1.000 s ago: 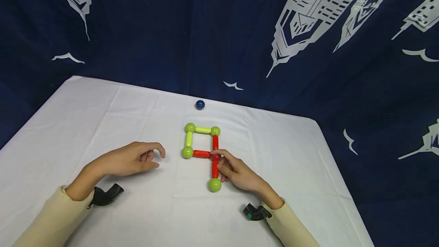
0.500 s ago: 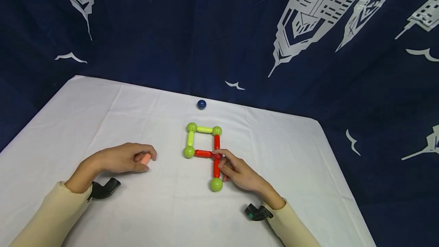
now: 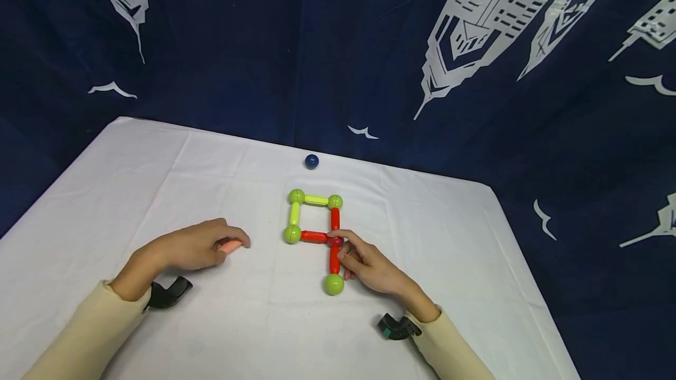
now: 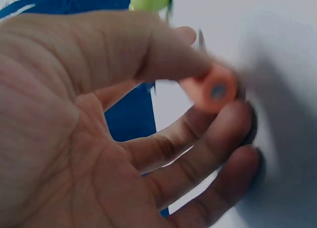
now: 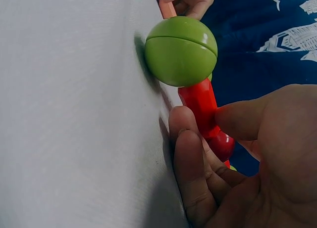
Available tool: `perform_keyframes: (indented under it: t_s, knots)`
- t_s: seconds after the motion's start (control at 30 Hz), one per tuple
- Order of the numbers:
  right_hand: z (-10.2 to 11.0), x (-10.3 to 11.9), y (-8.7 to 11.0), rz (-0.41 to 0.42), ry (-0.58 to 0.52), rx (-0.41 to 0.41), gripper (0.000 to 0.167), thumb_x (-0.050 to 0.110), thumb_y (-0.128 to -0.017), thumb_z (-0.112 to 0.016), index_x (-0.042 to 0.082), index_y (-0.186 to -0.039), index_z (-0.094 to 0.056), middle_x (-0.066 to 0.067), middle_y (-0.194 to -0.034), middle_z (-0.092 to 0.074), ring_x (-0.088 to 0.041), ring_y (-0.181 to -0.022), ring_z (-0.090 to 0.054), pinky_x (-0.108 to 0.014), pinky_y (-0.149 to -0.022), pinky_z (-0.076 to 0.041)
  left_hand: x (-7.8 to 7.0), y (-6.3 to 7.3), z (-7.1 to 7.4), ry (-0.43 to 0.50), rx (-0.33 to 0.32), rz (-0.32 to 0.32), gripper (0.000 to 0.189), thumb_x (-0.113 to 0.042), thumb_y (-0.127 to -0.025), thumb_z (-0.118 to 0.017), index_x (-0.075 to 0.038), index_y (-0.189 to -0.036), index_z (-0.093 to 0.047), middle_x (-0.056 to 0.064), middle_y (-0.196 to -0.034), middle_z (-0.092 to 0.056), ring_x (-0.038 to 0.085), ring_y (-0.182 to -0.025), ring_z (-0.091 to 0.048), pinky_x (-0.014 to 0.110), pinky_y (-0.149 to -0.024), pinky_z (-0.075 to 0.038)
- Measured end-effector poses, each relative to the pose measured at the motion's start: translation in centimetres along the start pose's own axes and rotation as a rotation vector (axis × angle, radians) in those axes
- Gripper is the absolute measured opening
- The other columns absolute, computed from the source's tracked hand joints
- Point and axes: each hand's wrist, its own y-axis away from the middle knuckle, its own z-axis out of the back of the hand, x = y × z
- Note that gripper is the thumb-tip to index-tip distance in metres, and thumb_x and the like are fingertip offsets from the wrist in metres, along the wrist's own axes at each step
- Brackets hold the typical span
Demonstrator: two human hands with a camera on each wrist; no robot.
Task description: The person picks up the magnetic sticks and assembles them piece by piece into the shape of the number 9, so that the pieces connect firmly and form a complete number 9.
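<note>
My left hand point(image 3: 195, 246) pinches a salmon-orange magnetic rod point(image 3: 229, 246) between thumb and fingers, low over the white cloth. In the left wrist view, a grey metal tip shows in the end of that rod point(image 4: 214, 92). To its right lies a flat figure of magnetic rods and balls: a square with a tail toward me. Yellow-green rods point(image 3: 316, 200) and green balls point(image 3: 297, 196) form its far left part. Red rods point(image 3: 314, 237) meet at a red ball point(image 3: 335, 242). My right hand point(image 3: 372, 268) holds the tail's red rod point(image 5: 198, 102), its index finger on the red ball. A green ball point(image 5: 181, 52) ends the tail.
A loose dark blue ball point(image 3: 311, 162) lies near the far edge of the white-covered table point(image 3: 237, 321). Behind hangs a dark blue curtain point(image 3: 237, 63) with white building prints. Black wrist devices point(image 3: 170, 293) sit at both sleeves.
One second ago no rod showed in my left hand; half a second ago the orange rod appeared there. Since then the hand has shifted slightly right and the rod has turned. My right hand stays put.
</note>
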Motion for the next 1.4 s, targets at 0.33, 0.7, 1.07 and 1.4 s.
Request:
perform_keyframes:
  t_s: [0.33,0.7,1.07,1.4]
  knots:
    - [-0.1,-0.2,0.0,0.01,0.001,-0.01,0.042,-0.003,-0.102,-0.048,0.004,-0.143,-0.043,-0.023,-0.096,-0.059,-0.035,-0.072,-0.061,-0.026,-0.065,-0.053,-2.4,-0.2,-1.4,0.013,0.02,-0.147,0.041,0.0,-0.09,-0.06,-0.025,-0.122,-0.065,-0.002,-0.089,-0.049,0.009,-0.078,-0.045,0.023,-0.07,-0.038]
    - [-0.2,-0.1,0.1,-0.001,0.008,-0.01,0.042,-0.003,-0.102,-0.048,0.004,-0.142,-0.044,-0.022,-0.095,-0.059,-0.032,-0.072,-0.061,-0.025,-0.065,-0.051,-4.6,-2.2,-5.3,0.114,-0.057,-0.282,0.038,0.0,-0.094,-0.062,-0.026,-0.122,-0.065,-0.008,-0.102,-0.06,0.007,-0.085,-0.054,0.024,-0.078,-0.049]
    - [-0.2,0.1,0.2,0.028,0.001,-0.004,0.042,-0.004,-0.101,-0.047,0.003,-0.143,-0.043,-0.026,-0.095,-0.059,-0.038,-0.072,-0.061,-0.026,-0.064,-0.051,-5.3,-3.2,-7.8,0.23,-0.055,-0.31,0.027,-0.005,-0.094,-0.066,-0.021,-0.116,-0.067,-0.009,-0.112,-0.065,0.002,-0.092,-0.061,0.022,-0.083,-0.054]
    - [0.0,0.2,0.2,0.021,0.001,-0.005,0.043,-0.004,-0.102,-0.047,0.003,-0.143,-0.042,-0.026,-0.095,-0.059,-0.036,-0.071,-0.06,-0.025,-0.063,-0.051,-5.5,-3.6,-8.7,0.255,-0.049,-0.322,0.024,-0.006,-0.095,-0.066,-0.022,-0.113,-0.067,-0.011,-0.11,-0.065,0.002,-0.092,-0.061,0.022,-0.083,-0.053]
